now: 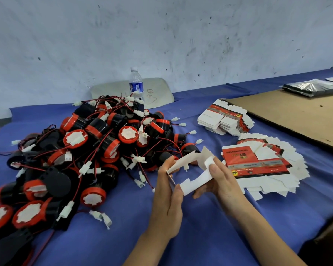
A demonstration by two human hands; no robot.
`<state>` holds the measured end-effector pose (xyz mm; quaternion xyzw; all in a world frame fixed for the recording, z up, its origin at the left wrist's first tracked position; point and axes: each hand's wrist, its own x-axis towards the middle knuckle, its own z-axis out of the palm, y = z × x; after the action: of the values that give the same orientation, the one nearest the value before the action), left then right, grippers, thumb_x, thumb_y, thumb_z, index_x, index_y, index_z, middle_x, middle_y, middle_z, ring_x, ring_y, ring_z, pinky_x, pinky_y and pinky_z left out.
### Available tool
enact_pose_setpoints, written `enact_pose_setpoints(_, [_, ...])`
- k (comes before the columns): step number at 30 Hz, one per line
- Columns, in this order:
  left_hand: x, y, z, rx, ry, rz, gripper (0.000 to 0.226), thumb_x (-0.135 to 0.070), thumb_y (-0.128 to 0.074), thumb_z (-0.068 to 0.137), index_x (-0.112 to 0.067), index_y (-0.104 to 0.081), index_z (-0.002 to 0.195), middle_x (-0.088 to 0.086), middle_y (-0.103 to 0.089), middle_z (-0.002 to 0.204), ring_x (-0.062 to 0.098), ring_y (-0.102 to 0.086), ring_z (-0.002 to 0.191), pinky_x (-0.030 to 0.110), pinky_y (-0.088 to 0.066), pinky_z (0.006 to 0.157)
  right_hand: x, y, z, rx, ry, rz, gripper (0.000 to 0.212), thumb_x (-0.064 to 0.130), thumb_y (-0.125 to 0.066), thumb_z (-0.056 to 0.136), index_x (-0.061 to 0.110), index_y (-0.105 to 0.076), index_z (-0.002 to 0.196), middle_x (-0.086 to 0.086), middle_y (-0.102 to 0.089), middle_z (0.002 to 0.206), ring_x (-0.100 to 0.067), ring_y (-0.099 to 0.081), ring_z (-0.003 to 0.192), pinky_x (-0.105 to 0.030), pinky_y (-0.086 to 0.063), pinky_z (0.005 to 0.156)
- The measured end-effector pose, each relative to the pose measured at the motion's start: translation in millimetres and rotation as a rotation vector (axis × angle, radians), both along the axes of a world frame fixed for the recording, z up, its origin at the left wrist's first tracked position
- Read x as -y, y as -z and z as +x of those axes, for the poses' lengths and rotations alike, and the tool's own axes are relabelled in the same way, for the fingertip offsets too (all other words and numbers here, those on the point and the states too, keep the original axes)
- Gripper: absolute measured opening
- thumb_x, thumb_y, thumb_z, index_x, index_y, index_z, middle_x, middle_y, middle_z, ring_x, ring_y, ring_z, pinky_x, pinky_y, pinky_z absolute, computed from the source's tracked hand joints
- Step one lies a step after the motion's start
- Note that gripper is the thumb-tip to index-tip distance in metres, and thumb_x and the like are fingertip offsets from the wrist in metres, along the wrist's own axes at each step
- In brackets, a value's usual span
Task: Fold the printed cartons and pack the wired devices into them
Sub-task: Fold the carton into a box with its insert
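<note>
Head view: both forearms reach in from the bottom edge. The left hand [168,191] stands on edge, its fingers and thumb pinching the left side of a half-folded white cardboard carton [186,161]. The right hand [222,182] grips its right side, thumb pressing a flap. The carton is held between the hands above the blue cloth surface [210,237], blank inside showing, flaps splayed. Left of the hands lies a heap of black-and-red round wired devices [96,143]; to their right, fanned flat printed cartons [258,164].
</note>
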<state>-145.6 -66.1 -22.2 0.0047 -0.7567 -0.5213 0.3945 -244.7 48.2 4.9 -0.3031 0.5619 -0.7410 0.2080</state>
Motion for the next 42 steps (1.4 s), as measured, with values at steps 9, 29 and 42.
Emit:
enact_pose_setpoints(9, [1.1, 0.9, -0.7, 0.029, 0.072, 0.077, 0.048, -0.041, -0.037, 0.091, -0.052, -0.032, 0.138, -0.014, -0.043, 0.143, 0.016, -0.038, 0.136, 0.033, -0.033, 0.111, 0.9, 4.7, -0.7, 0.002, 0.022, 0.014, 0.028, 0.033, -0.049, 0.088, 0.02, -0.064, 0.108, -0.012, -0.066, 0.067, -0.034, -0.061, 0.049, -0.038, -0.055, 0.052])
enact_pose_setpoints(29, [0.8, 2.2, -2.7, 0.084, -0.079, 0.084, 0.056, -0.023, -0.034, 0.09, -0.054, -0.026, 0.135, -0.029, -0.046, 0.132, 0.005, -0.044, 0.129, 0.015, -0.035, 0.103, 5.2, 13.0, 6.7, -0.239, -0.024, 0.114, 0.063, 0.071, -0.035, 0.086, 0.043, -0.041, 0.142, -0.016, -0.068, 0.087, -0.035, -0.064, 0.061, -0.033, -0.056, 0.064])
enact_pose_setpoints(42, [-1.2, -1.9, -3.1, 0.144, -0.21, -0.126, 0.096, -0.059, -0.057, 0.077, -0.059, 0.014, 0.141, -0.029, -0.017, 0.152, -0.004, -0.022, 0.14, 0.039, -0.032, 0.113, 3.0, 2.1, 9.0, -0.196, -0.001, 0.051, 0.024, 0.02, -0.044, 0.101, 0.022, -0.058, 0.12, 0.0, -0.064, 0.105, -0.014, -0.063, 0.078, -0.024, -0.053, 0.061])
